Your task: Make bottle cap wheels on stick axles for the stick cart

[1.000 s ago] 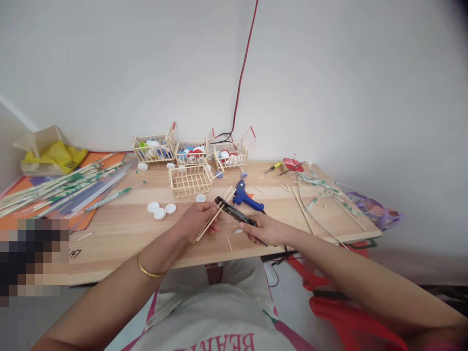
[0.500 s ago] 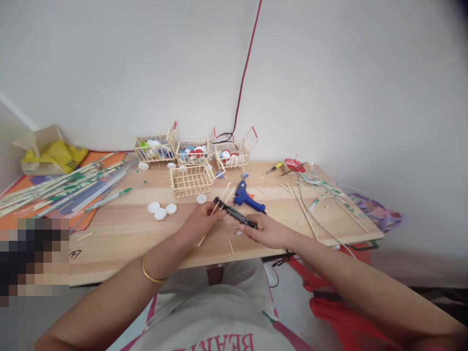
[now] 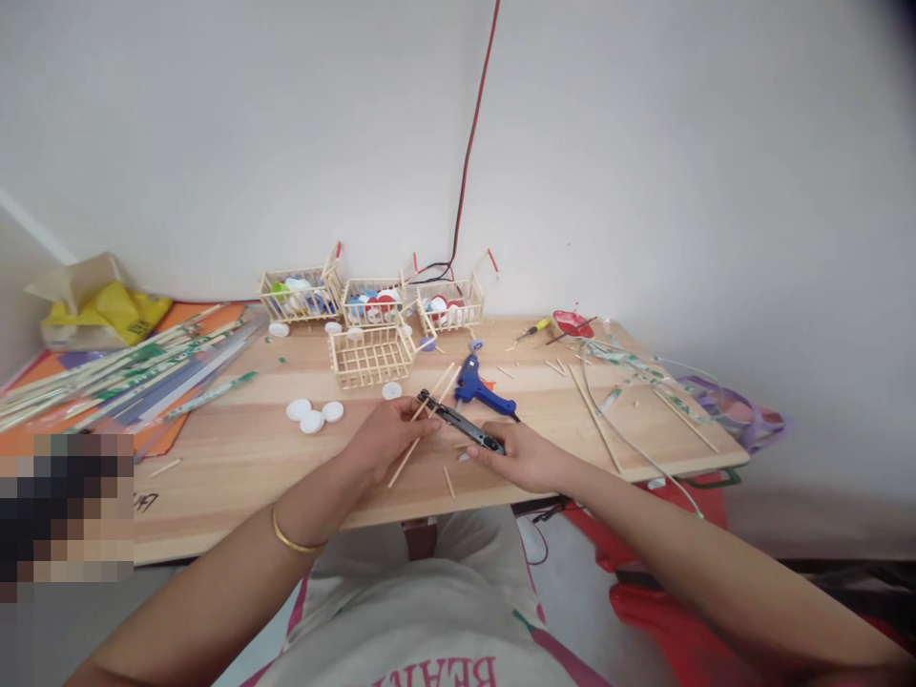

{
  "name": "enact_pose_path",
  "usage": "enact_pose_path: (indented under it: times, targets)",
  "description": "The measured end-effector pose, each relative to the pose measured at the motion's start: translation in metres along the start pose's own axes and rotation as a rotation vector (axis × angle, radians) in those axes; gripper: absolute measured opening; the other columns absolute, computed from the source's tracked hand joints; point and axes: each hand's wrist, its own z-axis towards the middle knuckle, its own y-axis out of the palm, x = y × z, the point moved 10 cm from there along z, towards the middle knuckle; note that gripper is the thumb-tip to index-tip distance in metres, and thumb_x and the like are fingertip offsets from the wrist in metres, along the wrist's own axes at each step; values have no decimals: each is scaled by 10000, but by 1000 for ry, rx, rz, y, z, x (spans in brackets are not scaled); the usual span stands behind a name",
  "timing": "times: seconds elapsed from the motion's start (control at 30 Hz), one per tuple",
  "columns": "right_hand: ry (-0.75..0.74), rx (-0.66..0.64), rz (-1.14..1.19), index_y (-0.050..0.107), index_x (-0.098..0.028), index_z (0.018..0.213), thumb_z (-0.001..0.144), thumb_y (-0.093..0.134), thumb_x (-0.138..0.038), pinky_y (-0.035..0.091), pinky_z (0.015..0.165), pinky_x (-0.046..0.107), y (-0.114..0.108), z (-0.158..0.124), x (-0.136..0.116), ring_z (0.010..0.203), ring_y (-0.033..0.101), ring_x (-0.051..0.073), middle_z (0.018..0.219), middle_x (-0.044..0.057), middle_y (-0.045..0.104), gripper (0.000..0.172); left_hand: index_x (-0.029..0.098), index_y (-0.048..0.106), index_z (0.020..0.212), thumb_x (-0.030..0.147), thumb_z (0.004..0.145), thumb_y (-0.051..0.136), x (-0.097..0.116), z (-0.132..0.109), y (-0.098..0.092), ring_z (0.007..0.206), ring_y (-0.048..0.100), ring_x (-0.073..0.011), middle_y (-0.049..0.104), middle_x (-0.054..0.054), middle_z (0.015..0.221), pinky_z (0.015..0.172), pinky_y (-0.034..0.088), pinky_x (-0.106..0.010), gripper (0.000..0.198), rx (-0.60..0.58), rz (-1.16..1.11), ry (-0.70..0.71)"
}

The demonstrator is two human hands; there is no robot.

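Note:
My left hand (image 3: pixel 390 436) is closed, its thumb and fingers pinching a thin wooden stick (image 3: pixel 445 379). Dark grey pliers (image 3: pixel 458 420) are gripped by their handles in my right hand (image 3: pixel 521 456). Their jaws meet the stick right by my left fingertips; whether they bite into it I cannot tell. A second wooden stick (image 3: pixel 402 465) slants past under the left hand. Just beyond the pliers lies a blue glue gun (image 3: pixel 488 389). An unfilled little cart frame of sticks (image 3: pixel 372 357) stands behind my left hand, near a white bottle cap (image 3: pixel 391 391).
Along the wall stand stick carts filled with caps, such as the leftmost cart (image 3: pixel 301 294). White caps (image 3: pixel 311 421) lie left of my hands. Bundled sticks (image 3: pixel 135 363) cover the left side. A yellow-handled knife (image 3: pixel 533 330), a red dish (image 3: pixel 572 324) and a pale cable (image 3: pixel 608 420) lie rightward.
The pliers have turned slightly in my right hand, and the stick at their jaws has shifted a little. Both hands stay in nearly the same place; the view moved slightly.

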Motion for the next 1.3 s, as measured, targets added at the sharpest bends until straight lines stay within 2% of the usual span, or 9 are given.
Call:
enact_pose_path:
  times: [0.23,0.43,0.6,0.8,1.13,1.3]
  targets:
    - [37,21,26,633,-135,892,870,419,-582,332,550,246,-2,-1,3,608,517,146,688,23,586,496,150,682,735,404,666,692,3,-1,3,784,561,-178,661,-14,761,760,401,-262,263,-6,-17,-3]
    - [56,22,47,643,-124,945,866,423,-592,363,595,259,-1,-2,5,684,562,177,770,65,643,523,162,581,718,319,601,727,1,3,-3,639,527,-124,592,39,652,684,394,-243,244,35,-36,-7]
    - [59,-14,46,635,-130,967,867,400,-615,373,594,259,2,-3,5,682,574,181,800,68,652,549,157,566,694,311,609,705,3,4,-4,578,505,-118,592,38,589,627,369,-245,224,33,7,-11]
    - [62,-22,80,620,-152,1045,876,421,-585,414,687,276,0,-7,2,785,610,215,878,79,679,506,169,536,683,334,597,702,8,4,0,559,509,-118,586,39,580,584,355,-238,250,17,43,-5]
    - [52,-52,107,586,-161,1125,888,404,-578,433,790,331,0,-12,2,882,615,246,976,104,677,513,176,497,715,323,626,663,15,3,2,422,365,-74,580,49,540,436,256,-207,239,-17,136,-9]
    - [55,-71,97,568,-160,1152,895,394,-570,425,808,347,1,-13,3,904,609,249,1029,114,664,514,179,509,736,333,634,661,13,5,3,429,387,-80,599,37,568,412,255,-202,239,-30,168,-17]
